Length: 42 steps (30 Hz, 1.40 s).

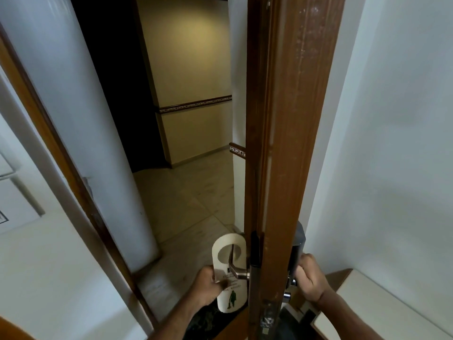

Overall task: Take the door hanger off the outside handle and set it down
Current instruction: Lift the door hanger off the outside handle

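Cream card door hanger (229,273) on the metal outside lever handle (237,271)

Left hand (208,284) pinches its left edge beside blurred print (unreadable; green figure below); right hand (310,278) grips the inside handle across the brown wooden door (289,143).

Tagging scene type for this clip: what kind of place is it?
Probably a hotel room doorway: a door hanger on the outside handle, an electronic lock on the door, a corridor beyond.

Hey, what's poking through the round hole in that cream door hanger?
The silver lever handle passes through the hole of the cream cardboard door hanger and lies over its front. The left hand pinches the hanger's edge, covering part of its print.
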Motion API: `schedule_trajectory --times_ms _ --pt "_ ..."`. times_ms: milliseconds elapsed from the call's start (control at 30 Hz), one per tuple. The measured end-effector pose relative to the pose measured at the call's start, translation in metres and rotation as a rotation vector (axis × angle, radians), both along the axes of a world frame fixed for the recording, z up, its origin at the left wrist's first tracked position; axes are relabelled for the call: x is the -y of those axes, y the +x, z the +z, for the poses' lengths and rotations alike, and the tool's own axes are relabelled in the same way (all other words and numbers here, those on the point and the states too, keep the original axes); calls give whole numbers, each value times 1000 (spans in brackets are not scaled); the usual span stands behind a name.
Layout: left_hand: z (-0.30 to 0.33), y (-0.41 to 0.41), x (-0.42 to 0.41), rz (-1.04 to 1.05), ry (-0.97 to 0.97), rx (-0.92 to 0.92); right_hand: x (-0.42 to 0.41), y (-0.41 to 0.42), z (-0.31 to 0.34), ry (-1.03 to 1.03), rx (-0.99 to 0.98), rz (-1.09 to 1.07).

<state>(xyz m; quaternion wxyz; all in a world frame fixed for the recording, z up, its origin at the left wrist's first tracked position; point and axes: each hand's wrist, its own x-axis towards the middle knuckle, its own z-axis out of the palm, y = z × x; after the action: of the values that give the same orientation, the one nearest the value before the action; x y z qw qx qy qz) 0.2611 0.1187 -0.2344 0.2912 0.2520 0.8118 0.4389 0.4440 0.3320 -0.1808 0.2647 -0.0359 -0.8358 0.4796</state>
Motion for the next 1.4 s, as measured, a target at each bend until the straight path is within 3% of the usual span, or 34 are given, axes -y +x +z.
schedule_trajectory --times_ms 233,367,533,667,800,1000,1133,1400 --pt "26 -24 -18 -5 81 -258 -1 -1 -1 -27 7 4" --pt "22 -27 -28 92 19 -373 0 -1 -3 -41 37 -9" --pt "8 -20 -16 327 62 -229 -1 -3 -4 -23 57 -30" --pt "5 -19 12 512 233 -49 2 -7 -4 18 38 -40" --pt "12 -16 40 582 302 11 5 -12 -8 53 23 -71" --pt "37 -24 83 704 387 -152 23 -34 -12 142 35 -103" --pt "59 -33 103 787 492 -86 34 -53 -18 213 28 -96" --pt "107 -39 146 822 566 -378 65 -95 -12 294 51 5"
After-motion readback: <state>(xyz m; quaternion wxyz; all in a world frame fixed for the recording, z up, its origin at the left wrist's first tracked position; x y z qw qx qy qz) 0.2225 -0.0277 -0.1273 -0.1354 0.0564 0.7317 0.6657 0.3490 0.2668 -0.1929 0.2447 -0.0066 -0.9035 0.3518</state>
